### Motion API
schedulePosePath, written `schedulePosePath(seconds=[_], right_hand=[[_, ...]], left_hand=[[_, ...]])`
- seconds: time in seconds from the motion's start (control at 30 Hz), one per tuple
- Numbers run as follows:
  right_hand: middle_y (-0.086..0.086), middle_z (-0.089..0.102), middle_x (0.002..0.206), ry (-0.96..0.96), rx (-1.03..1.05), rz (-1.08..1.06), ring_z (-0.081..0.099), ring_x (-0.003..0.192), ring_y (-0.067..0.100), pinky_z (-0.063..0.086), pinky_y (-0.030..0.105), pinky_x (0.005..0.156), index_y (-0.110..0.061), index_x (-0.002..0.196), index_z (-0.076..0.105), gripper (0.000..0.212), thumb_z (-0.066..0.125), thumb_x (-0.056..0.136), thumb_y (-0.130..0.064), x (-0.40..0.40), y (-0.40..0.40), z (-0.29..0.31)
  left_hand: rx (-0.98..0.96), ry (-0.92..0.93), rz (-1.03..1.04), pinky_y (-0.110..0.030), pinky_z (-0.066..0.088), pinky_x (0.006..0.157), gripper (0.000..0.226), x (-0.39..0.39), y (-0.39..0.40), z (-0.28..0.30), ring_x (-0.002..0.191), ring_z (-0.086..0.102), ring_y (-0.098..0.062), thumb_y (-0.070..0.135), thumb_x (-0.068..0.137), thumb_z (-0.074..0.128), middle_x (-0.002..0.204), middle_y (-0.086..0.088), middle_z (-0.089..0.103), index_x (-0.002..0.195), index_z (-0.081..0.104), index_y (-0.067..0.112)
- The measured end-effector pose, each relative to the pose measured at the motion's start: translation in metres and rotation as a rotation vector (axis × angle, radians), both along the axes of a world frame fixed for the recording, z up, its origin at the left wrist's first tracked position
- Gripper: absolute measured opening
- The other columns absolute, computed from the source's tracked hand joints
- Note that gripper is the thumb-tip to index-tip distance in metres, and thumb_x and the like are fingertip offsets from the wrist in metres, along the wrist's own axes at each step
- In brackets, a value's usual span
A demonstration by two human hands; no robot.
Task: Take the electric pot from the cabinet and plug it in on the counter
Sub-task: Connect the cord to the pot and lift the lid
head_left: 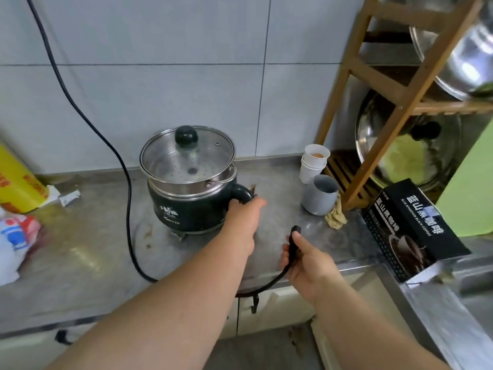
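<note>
The dark green electric pot (186, 206) stands on the steel counter (88, 252), with a steel steamer insert and a glass lid (186, 156) on top. My left hand (244, 217) grips the pot's handle on its right side. My right hand (304, 259) is closed around the black plug end of a power cord (293, 244), held just above the counter's front edge to the right of the pot. The cord (130, 209) runs from that hand over the counter edge, loops left and climbs the tiled wall.
Stacked paper cups (313, 164) and a grey cup (320, 194) stand right of the pot, beside a wooden rack (373, 108) holding steel lids. A black coffee box (410, 228) lies by the sink edge. Yellow and white bags (18, 188) sit at the left. Cabinet doors (272, 311) are below.
</note>
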State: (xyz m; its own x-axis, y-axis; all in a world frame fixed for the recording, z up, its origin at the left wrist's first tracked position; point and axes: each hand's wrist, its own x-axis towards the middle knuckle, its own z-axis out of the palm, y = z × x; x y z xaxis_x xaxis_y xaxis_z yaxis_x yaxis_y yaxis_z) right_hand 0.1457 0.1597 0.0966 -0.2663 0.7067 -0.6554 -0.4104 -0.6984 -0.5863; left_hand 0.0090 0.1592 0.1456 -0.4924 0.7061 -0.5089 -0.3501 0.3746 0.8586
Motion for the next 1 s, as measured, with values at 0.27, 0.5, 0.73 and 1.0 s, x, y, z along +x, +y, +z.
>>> schedulePosePath(seconds=[0.27,0.5,0.73,1.0], right_hand=[[0.004,0.062,0.057,-0.13,0.107,0.113,0.057,0.049,0.015,0.049,0.027,0.044,-0.007,0.088,0.062,0.012,0.069,0.082,-0.014,0.012,-0.006,-0.007],[0.001,0.057,0.056,-0.531,0.37,0.356,0.051,0.036,0.006,0.043,0.02,0.037,-0.011,0.087,0.066,0.013,0.074,0.077,-0.014,-0.017,-0.013,0.001],[-0.011,0.063,0.052,-0.916,0.709,0.602,0.059,0.043,0.004,0.041,0.018,0.037,-0.032,0.07,0.058,0.017,0.073,0.076,-0.027,-0.05,-0.008,-0.007],[0.008,0.066,0.079,-1.114,0.856,0.79,0.06,0.068,0.024,0.049,0.031,0.058,-0.013,0.095,0.067,0.017,0.06,0.084,-0.024,-0.084,0.017,-0.011]], left_hand=[[-0.033,0.254,0.186,-0.032,0.035,0.077,0.074,-0.004,-0.016,-0.022,0.089,0.044,-0.023,0.036,0.076,0.067,0.108,-0.005,0.044,0.131,0.028,0.008],[-0.109,0.568,0.085,-0.031,0.045,0.074,0.058,-0.084,-0.074,-0.027,0.091,0.061,-0.025,0.043,0.071,0.072,0.099,-0.004,0.066,0.116,0.055,0.012],[-0.292,0.791,-0.162,-0.032,0.041,0.066,0.027,-0.15,-0.098,-0.015,0.08,0.06,-0.028,0.014,0.073,0.064,0.084,-0.009,0.064,0.096,0.05,0.014],[-0.266,0.852,-0.087,-0.039,0.048,0.086,0.078,-0.174,-0.089,-0.016,0.101,0.058,-0.029,0.007,0.07,0.065,0.124,-0.004,0.059,0.136,0.033,0.033]])
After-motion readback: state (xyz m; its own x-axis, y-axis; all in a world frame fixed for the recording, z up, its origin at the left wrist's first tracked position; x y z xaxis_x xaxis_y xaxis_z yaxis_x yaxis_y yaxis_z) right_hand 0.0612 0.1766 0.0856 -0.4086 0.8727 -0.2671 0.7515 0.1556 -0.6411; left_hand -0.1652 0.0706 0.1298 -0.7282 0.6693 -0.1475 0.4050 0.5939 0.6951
